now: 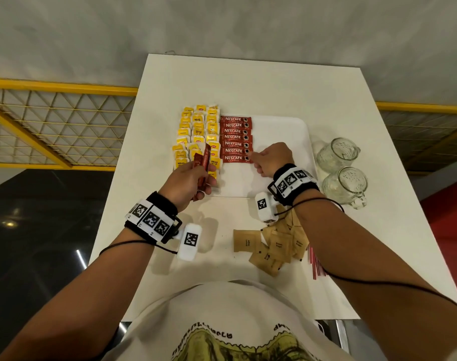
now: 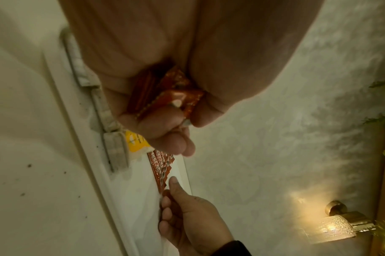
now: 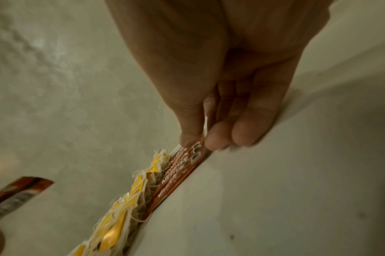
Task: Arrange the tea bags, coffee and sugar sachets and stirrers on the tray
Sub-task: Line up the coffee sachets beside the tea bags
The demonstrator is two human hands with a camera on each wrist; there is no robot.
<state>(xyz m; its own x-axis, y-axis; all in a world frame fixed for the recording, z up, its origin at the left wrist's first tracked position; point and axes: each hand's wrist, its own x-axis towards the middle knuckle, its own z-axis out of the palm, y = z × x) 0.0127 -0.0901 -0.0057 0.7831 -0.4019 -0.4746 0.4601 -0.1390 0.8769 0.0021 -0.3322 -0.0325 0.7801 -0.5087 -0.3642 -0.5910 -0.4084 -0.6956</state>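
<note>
White tabletop (image 1: pixel 248 82) carries the whole job, with a pale wall beyond it and yellow mesh railings to either side. On it sits the white tray (image 1: pixel 282 142), and down its middle runs a column of red coffee sachets (image 1: pixel 235 138), each lying flat with its long axis across the tray, printed side up, the small cup picture at the right end, one stacked closely below the other. The right hand (image 1: pixel 271 158) rests at the nearest sachet's right end, thumb and curled fingertips pinching that end, seemingly to square it against the column. The left hand (image 1: pixel 188 179) grips a small bundle of spare coffee sachets (image 1: pixel 202 165), fingers curled round them; they stand nearly upright, long axis pointing away from the person, probably kept ready so the right hand can draw one at a time. Yellow tea bags (image 1: pixel 197 136) fill the tray's left part in three close columns, touching the red column's left edge. Nearer the person, off the tray, lies a loose heap of brown sugar sachets (image 1: pixel 274 246), and just to its right some red stirrers (image 1: pixel 316 264), partly hidden under the right forearm. Two glass jars (image 1: pixel 342 168) lie on their sides to the right of the tray.
</note>
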